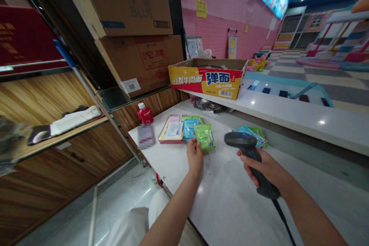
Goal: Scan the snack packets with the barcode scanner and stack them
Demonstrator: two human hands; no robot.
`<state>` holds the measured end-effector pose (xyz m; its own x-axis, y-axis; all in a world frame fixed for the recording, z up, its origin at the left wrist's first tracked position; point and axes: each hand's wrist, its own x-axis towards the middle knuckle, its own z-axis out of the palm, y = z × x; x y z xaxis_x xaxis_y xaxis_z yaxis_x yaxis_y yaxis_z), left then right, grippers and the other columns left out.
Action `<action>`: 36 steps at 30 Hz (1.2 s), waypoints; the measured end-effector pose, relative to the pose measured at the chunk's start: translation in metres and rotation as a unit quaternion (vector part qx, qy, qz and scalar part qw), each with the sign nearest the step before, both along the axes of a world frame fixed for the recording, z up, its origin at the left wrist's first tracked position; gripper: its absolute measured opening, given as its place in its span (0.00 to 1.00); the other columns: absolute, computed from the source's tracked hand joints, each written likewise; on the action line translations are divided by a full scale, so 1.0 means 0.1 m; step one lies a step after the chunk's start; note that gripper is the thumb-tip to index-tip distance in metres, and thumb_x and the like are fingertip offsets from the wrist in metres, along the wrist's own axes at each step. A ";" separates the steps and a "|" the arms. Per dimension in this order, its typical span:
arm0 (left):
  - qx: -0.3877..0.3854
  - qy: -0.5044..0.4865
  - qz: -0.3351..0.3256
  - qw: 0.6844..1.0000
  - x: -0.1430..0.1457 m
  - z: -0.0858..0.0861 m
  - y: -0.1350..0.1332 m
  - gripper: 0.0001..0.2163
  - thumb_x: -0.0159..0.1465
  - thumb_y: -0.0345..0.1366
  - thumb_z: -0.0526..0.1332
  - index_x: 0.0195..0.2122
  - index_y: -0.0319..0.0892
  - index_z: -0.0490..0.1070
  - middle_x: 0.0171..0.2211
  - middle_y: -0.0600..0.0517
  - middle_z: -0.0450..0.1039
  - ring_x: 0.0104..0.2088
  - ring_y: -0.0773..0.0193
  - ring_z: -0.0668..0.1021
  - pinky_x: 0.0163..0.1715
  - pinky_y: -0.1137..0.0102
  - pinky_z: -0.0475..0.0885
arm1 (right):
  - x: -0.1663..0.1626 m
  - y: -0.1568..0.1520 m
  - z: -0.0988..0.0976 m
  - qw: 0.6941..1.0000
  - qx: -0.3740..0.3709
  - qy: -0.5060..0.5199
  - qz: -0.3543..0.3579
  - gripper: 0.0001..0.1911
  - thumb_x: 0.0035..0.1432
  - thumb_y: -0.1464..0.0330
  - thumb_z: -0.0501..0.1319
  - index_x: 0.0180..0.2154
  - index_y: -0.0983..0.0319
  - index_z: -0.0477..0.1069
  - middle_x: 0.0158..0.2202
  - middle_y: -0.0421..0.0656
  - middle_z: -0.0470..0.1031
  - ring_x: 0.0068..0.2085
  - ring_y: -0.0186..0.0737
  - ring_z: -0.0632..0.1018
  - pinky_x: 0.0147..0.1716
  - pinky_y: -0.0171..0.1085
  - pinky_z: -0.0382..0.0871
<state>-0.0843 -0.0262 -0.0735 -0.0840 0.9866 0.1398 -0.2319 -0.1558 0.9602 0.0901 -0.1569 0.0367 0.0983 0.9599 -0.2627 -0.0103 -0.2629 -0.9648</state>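
Left fingers (196,144): drawn narrow, pinching the lower left edge of a green packet (205,134).
Left hand (195,158): low over the white counter (213,188), near its front edge.
Right fingers (251,175): curled around the handle of a dark scanner (241,140).
Right hand (271,169): above the counter, well apart from the left.
Green packet: between the left pile and the scanner, printed side up, overlapping a blue packet (189,127) in view; whether it rests on the counter, one cannot tell.
Scanner: head tilted toward the green packet, not touching it, a small blue light on top, a cable (284,219) running down from the grip.
Left pile (165,134): flat packets, 1 white packet (174,130) on top beside the blue one.
Right pile (258,132): blue and green packets, partly behind the scanner.
Counter's far left: 1 red bottle (145,114) with a white cap, near the left pile.
Ledge (291,113): 1 open noodle carton (188,78), red and yellow.
Shelf side: 2 brown boxes (147,61), stacked.
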 end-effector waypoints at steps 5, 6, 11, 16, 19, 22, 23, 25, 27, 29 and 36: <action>0.012 0.021 0.031 0.999 0.00 0.03 -0.03 0.09 0.62 0.41 0.56 0.39 0.42 0.63 0.33 0.49 0.74 0.32 0.63 0.78 0.28 0.69 0.75 | -0.07 -0.04 0.00 0.999 -0.030 -0.011 0.037 0.19 0.50 0.54 0.63 0.37 0.59 0.64 0.16 0.30 0.68 0.12 0.28 0.66 0.09 0.26 0.59; 0.013 0.035 0.042 0.998 0.00 0.02 -0.03 0.08 0.62 0.40 0.56 0.39 0.42 0.64 0.33 0.49 0.74 0.32 0.63 0.78 0.28 0.70 0.75 | -0.08 -0.04 0.01 0.999 -0.034 -0.007 0.037 0.19 0.50 0.54 0.63 0.36 0.59 0.63 0.16 0.30 0.68 0.12 0.28 0.66 0.09 0.26 0.59; 0.018 0.108 0.091 0.990 -0.03 -0.03 0.00 0.06 0.62 0.36 0.56 0.39 0.42 0.66 0.34 0.48 0.74 0.34 0.61 0.78 0.29 0.69 0.74 | -0.07 -0.05 0.03 0.999 -0.040 0.009 0.036 0.18 0.51 0.54 0.64 0.35 0.59 0.62 0.16 0.30 0.68 0.11 0.28 0.66 0.09 0.26 0.59; 0.043 0.073 0.069 0.994 -0.03 -0.08 0.02 0.06 0.63 0.37 0.54 0.39 0.42 0.65 0.34 0.49 0.74 0.34 0.62 0.78 0.32 0.69 0.74 | -0.07 -0.05 0.02 0.998 -0.044 0.020 0.036 0.18 0.51 0.54 0.64 0.35 0.59 0.62 0.16 0.31 0.68 0.12 0.27 0.67 0.09 0.26 0.58; 0.043 0.053 0.056 0.996 -0.02 -0.07 0.01 0.08 0.63 0.39 0.55 0.40 0.42 0.65 0.34 0.49 0.74 0.33 0.63 0.78 0.31 0.70 0.74 | -0.08 -0.02 0.00 0.999 -0.031 0.028 0.027 0.20 0.51 0.53 0.64 0.37 0.60 0.64 0.16 0.31 0.69 0.12 0.28 0.67 0.09 0.26 0.60; 0.035 0.047 0.054 0.997 -0.03 -0.02 -0.03 0.08 0.62 0.40 0.57 0.39 0.41 0.66 0.32 0.50 0.73 0.32 0.64 0.77 0.29 0.71 0.73 | -0.10 0.02 -0.06 0.999 0.008 0.051 0.004 0.22 0.50 0.53 0.65 0.40 0.61 0.66 0.17 0.32 0.69 0.12 0.28 0.67 0.10 0.27 0.60; 0.032 0.046 0.055 0.997 -0.03 0.01 -0.05 0.09 0.61 0.40 0.57 0.38 0.41 0.66 0.32 0.50 0.73 0.31 0.64 0.76 0.28 0.71 0.73 | -0.12 0.03 -0.10 0.998 0.024 0.065 -0.007 0.23 0.50 0.53 0.65 0.40 0.61 0.66 0.17 0.32 0.69 0.12 0.27 0.67 0.10 0.26 0.61; 0.025 0.037 0.061 0.997 -0.06 0.07 -0.08 0.10 0.61 0.41 0.58 0.38 0.40 0.67 0.32 0.50 0.72 0.30 0.65 0.76 0.27 0.71 0.74 | -0.15 0.07 -0.20 0.993 0.051 0.098 -0.031 0.23 0.50 0.53 0.66 0.41 0.61 0.66 0.17 0.32 0.69 0.12 0.27 0.67 0.11 0.26 0.61; 0.022 0.019 0.075 0.997 -0.12 0.16 -0.08 0.11 0.60 0.42 0.59 0.38 0.40 0.67 0.33 0.50 0.72 0.30 0.65 0.76 0.26 0.71 0.74 | -0.18 0.10 -0.32 0.989 0.063 0.125 -0.050 0.24 0.49 0.54 0.67 0.41 0.61 0.66 0.17 0.32 0.69 0.12 0.27 0.67 0.11 0.27 0.61; 0.028 0.008 0.102 0.994 -0.23 0.29 0.01 0.11 0.58 0.41 0.59 0.38 0.40 0.68 0.33 0.51 0.71 0.29 0.66 0.75 0.26 0.72 0.74 | -0.20 0.12 -0.43 0.985 0.067 0.150 -0.060 0.24 0.48 0.55 0.68 0.41 0.61 0.66 0.17 0.32 0.69 0.12 0.28 0.67 0.11 0.27 0.61; 0.028 0.071 0.204 0.976 -0.78 0.82 0.86 0.07 0.54 0.34 0.58 0.33 0.38 0.70 0.29 0.52 0.72 0.27 0.66 0.75 0.25 0.71 0.74 | -0.25 0.15 -0.68 0.974 0.071 0.201 -0.082 0.23 0.47 0.56 0.69 0.39 0.61 0.68 0.17 0.33 0.69 0.13 0.28 0.67 0.11 0.28 0.60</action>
<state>-0.1625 0.0599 0.0085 -0.4445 0.8653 0.2318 -0.0053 -0.2613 0.9652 0.0653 -0.1418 -0.0315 0.1691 0.9694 -0.1778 -0.4246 -0.0911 -0.9008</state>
